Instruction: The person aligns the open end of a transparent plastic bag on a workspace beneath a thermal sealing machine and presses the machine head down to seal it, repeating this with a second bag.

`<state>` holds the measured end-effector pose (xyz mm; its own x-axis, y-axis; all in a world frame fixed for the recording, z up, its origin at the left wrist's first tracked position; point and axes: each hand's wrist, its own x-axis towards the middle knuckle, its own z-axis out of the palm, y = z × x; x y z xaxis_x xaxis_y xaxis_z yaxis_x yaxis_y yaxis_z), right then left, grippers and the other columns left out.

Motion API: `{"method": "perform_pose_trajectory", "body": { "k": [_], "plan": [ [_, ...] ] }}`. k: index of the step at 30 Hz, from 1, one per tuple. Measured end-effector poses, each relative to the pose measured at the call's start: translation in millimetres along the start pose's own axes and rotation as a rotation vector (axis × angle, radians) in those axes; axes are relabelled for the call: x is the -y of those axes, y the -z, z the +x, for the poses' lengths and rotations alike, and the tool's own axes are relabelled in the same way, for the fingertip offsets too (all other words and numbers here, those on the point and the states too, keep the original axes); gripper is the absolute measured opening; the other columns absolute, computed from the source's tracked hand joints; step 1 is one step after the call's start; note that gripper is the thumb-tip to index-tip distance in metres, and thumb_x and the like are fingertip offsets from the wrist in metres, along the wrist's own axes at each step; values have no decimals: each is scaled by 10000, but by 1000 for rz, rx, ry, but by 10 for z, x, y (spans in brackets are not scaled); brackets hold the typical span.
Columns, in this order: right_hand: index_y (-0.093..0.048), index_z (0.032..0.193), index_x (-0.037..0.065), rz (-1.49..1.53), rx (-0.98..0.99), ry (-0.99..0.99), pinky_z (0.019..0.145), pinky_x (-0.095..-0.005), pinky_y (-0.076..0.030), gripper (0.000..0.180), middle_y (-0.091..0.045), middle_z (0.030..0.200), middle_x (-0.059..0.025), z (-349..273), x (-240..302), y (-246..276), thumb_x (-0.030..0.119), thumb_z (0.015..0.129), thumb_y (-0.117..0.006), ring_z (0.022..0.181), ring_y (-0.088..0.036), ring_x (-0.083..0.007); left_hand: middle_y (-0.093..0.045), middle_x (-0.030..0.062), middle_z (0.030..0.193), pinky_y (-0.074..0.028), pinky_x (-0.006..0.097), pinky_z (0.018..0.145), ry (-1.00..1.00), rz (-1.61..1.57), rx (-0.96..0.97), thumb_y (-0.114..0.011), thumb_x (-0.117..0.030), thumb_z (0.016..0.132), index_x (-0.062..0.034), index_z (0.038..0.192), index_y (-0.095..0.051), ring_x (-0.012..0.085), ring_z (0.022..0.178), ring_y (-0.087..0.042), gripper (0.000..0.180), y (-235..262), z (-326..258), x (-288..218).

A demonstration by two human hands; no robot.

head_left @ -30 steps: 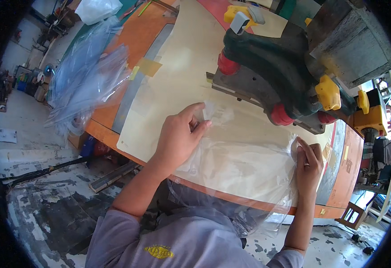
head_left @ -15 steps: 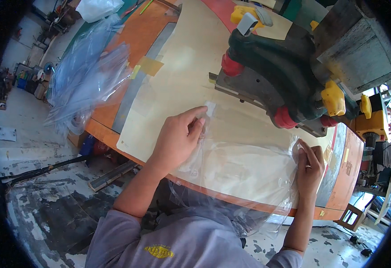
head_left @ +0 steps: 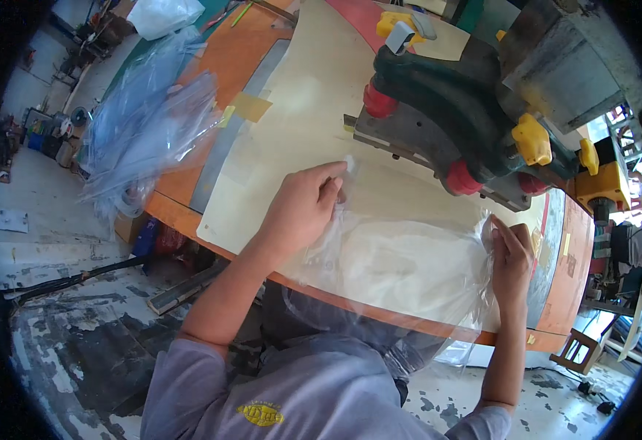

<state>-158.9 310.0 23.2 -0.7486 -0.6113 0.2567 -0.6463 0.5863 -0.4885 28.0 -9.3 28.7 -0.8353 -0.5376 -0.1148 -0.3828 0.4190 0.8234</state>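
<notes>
Left hand (head_left: 303, 209) has slid the clear plastic bag (head_left: 402, 264) farther toward the green machine (head_left: 460, 110); right hand (head_left: 510, 257) unchanged. Both grips pinch bag corners; the bag lies flatter on the surface (head_left: 292, 110).

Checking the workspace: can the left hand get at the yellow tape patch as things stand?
Probably yes: the left hand pinches the clear bag, and only bare board lies between it and the tape.

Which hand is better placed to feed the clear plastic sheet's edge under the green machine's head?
Probably the left hand. It pinches the clear plastic sheet at the corner nearest the green machine, close to its base. The right hand holds the far edge, farther along the cream board.
</notes>
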Motion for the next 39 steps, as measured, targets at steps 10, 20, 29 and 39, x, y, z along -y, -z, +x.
{"method": "perform_pose_trajectory", "body": {
  "k": [10, 20, 29, 39],
  "plan": [
    [-743, 1177, -13, 17, -67, 71, 698, -359, -499, 274, -564, 872, -131, 174, -140, -44, -76, 939, -621, 748, -581, -244, -657, 78, 738, -497, 304, 605, -66, -56, -37, -565, -118, 1058, 13, 1304, -678, 114, 580, -571, 301, -75, 290, 14],
    [-768, 1134, 22, 24, -137, 46, 704, -366, -493, 225, -610, 858, -127, 173, -200, -7, -15, 949, -644, 742, -606, -254, -644, 43, 740, -461, 293, 575, -129, -69, -74, -580, -131, 1059, 15, 1288, -690, 89, 578, -531, 292, -205, 353, 104],
    [-754, 1100, 10, 58, -84, -17, 709, -393, -501, 183, -591, 876, -158, 210, -189, -35, 15, 936, -672, 761, -616, -301, -584, -33, 720, -403, 257, 529, 16, -123, -65, -581, -135, 1072, -31, 1304, -707, 40, 561, -455, 285, -164, 310, 3],
    [-746, 1083, -16, 66, -114, -4, 731, -405, -515, 173, -597, 883, -162, 203, -250, -31, -1, 931, -666, 780, -634, -317, -544, -54, 682, -365, 253, 510, 38, -90, -77, -574, -124, 1074, -27, 1297, -712, 37, 547, -416, 280, -188, 308, -23]
  ]
}}
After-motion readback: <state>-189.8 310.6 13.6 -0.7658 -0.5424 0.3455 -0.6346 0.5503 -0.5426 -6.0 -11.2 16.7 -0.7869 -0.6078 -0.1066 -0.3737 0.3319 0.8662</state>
